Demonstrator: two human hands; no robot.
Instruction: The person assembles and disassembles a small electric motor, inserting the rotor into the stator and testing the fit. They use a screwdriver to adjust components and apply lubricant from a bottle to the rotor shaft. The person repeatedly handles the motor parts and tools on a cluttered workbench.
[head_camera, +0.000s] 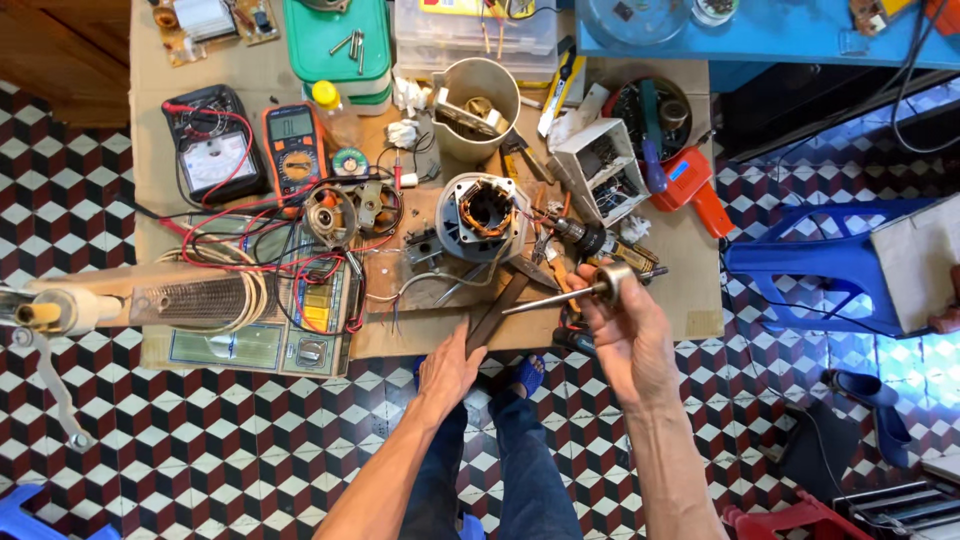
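Metal rotor shaft (578, 290) is gripped in the right hand (628, 330) above the worktop (700, 300); the left hand (448, 368) (open) rests on the edge. Inspection step, I judge; next, steady alignment toward the stator housing (484, 215).

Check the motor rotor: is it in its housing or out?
Out. The right hand holds the rotor by its drum, shaft pointing left, apart from the housing on the cardboard.
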